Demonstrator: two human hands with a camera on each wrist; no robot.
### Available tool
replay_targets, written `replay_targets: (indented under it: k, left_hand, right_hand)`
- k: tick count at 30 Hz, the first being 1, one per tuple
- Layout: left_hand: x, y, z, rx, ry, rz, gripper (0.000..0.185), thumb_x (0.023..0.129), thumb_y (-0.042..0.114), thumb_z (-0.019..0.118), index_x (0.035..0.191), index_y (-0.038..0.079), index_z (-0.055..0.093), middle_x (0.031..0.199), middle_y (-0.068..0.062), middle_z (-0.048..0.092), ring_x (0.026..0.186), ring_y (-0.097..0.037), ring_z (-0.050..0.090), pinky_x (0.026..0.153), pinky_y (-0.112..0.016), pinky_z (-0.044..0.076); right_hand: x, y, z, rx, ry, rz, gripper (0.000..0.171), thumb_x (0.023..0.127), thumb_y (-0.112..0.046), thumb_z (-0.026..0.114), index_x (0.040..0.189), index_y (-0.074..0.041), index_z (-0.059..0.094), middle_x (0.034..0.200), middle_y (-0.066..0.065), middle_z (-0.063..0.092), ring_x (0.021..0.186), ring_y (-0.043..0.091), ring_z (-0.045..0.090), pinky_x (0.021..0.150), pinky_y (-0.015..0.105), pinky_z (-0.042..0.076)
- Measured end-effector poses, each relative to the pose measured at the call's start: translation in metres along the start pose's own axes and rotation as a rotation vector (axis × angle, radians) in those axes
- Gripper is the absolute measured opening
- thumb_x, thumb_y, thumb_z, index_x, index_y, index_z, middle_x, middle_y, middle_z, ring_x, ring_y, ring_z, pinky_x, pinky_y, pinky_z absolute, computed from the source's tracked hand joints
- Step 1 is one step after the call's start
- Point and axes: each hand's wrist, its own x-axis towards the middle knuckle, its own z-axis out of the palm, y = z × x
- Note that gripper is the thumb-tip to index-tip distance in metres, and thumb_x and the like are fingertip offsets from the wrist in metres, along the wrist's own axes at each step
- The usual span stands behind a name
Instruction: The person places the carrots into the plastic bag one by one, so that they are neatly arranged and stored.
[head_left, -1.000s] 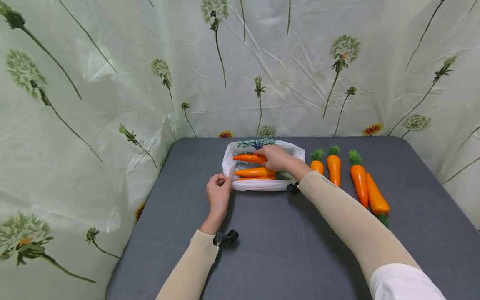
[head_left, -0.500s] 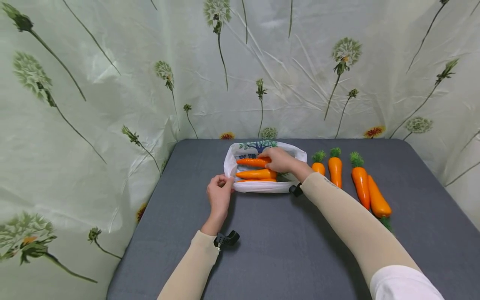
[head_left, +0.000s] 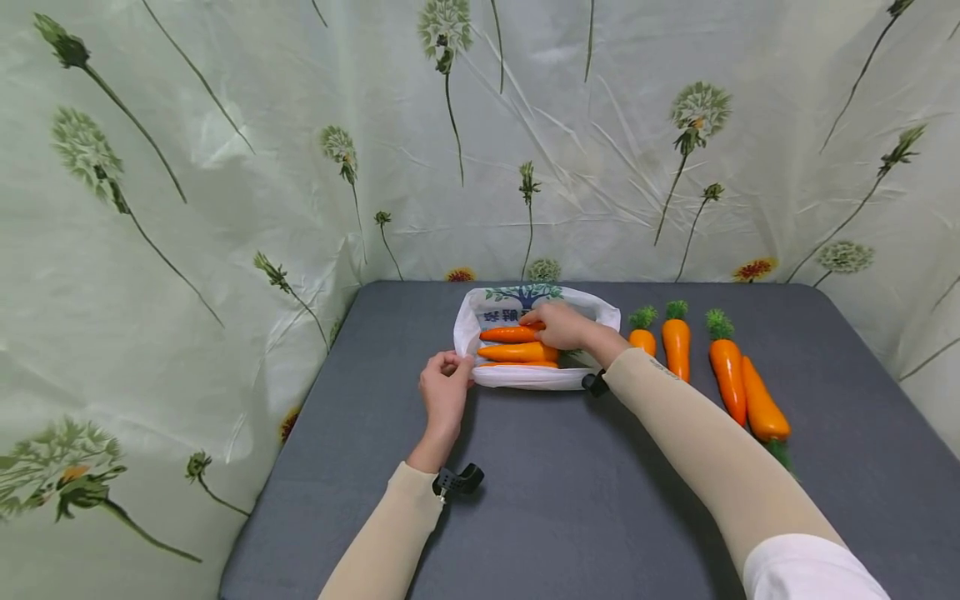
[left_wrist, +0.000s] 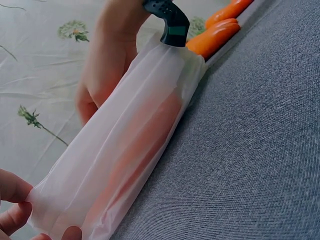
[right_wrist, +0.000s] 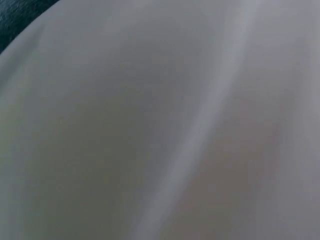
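Left hand (head_left: 445, 392): fingers curled; the near left corner of the white plastic bag (head_left: 536, 377) is pinched at its rim
Right hand (head_left: 558, 325): placed inside the bag's open mouth; fingers closed round the top carrot (head_left: 507, 334)
Bag: laid on the grey table (head_left: 570, 492), near the far edge; two more carrots (head_left: 517, 352) are seen inside
Loose carrots (head_left: 726, 375): four, lined up just right of the bag
Right wrist view: only blurred white is shown

Orange carrots (head_left: 678, 348) with green tops, white bag (head_left: 525, 377), grey table (head_left: 585, 492), floral backdrop (head_left: 225, 167)
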Motion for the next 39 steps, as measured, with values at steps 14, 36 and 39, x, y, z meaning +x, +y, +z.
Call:
replay_targets:
  k: [14, 36, 39]
  left_hand:
    - [-0.001, 0.000, 0.000, 0.005, -0.006, -0.017, 0.016, 0.089, 0.016, 0.078, 0.084, 0.006, 0.066, 0.104, -0.009, 0.063, 0.075, -0.024, 0.063, 0.063, -0.029, 0.059]
    - [0.000, -0.002, 0.000, 0.004, -0.017, -0.009, 0.018, 0.089, 0.021, 0.078, 0.089, 0.008, 0.065, 0.090, -0.011, 0.063, 0.069, -0.024, 0.061, 0.062, -0.028, 0.058]
    - [0.000, -0.002, 0.000, 0.012, -0.018, -0.008, 0.018, 0.089, 0.021, 0.078, 0.090, 0.008, 0.066, 0.089, -0.010, 0.062, 0.068, -0.023, 0.061, 0.061, -0.027, 0.057]
  right_hand:
    - [-0.008, -0.002, -0.004, 0.020, 0.067, -0.034, 0.040, 0.098, -0.004, 0.055, 0.137, -0.002, 0.061, 0.134, 0.015, 0.062, 0.125, 0.032, 0.055, 0.104, 0.048, 0.044]
    - [-0.083, -0.019, -0.030, 0.119, 0.349, 0.020, 0.037, 0.100, -0.012, 0.058, 0.137, -0.018, 0.062, 0.138, 0.007, 0.056, 0.126, 0.034, 0.051, 0.098, 0.053, 0.046]
    - [-0.095, -0.017, -0.033, 0.124, 0.385, 0.021, 0.036, 0.100, -0.012, 0.058, 0.136, -0.016, 0.063, 0.138, 0.008, 0.057, 0.125, 0.035, 0.051, 0.097, 0.054, 0.046]
